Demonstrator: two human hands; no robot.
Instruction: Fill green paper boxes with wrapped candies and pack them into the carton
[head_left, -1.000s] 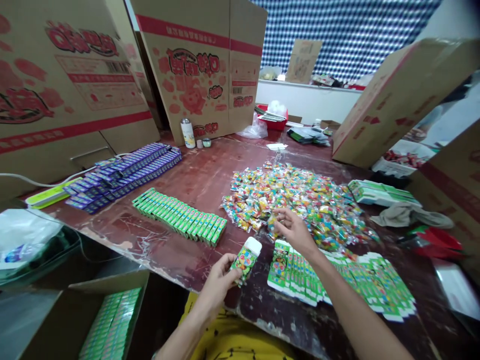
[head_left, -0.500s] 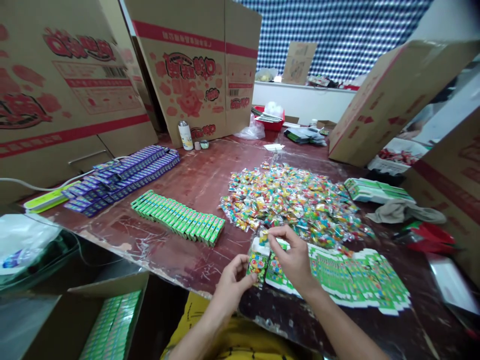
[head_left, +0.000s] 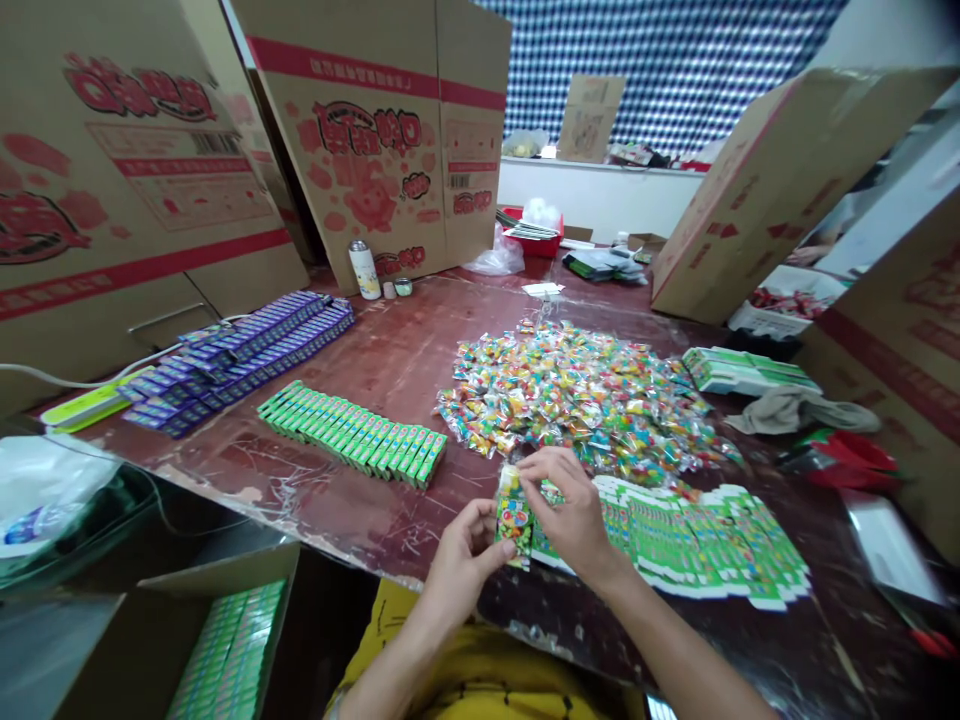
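My left hand (head_left: pixel 463 555) grips a small green printed carton (head_left: pixel 514 522) by its lower part, thumb across the front. The carton stands roughly upright, its top end open. At that opening my right hand (head_left: pixel 568 505) pinches a small clear packet of colourful candy (head_left: pixel 511 478), partly hidden by the fingers and the carton. A row of flat green cartons (head_left: pixel 690 540) lies overlapped on the table, running right from beneath my right hand. Just beyond both hands spreads a heap of clear candy packets (head_left: pixel 577 390).
Filled green boxes (head_left: pixel 352 432) line up at left, with stacked purple boxes (head_left: pixel 240 350) behind. Large cardboard boxes (head_left: pixel 375 130) rise at the back. A grey cloth (head_left: pixel 802 412) lies at right. Below the table edge, an open carton (head_left: pixel 127 650) holds more green boxes.
My right hand has moved slightly left and down against the carton's top, and the candy packet sits lower at the opening. My left hand keeps its hold. The view has shifted slightly.
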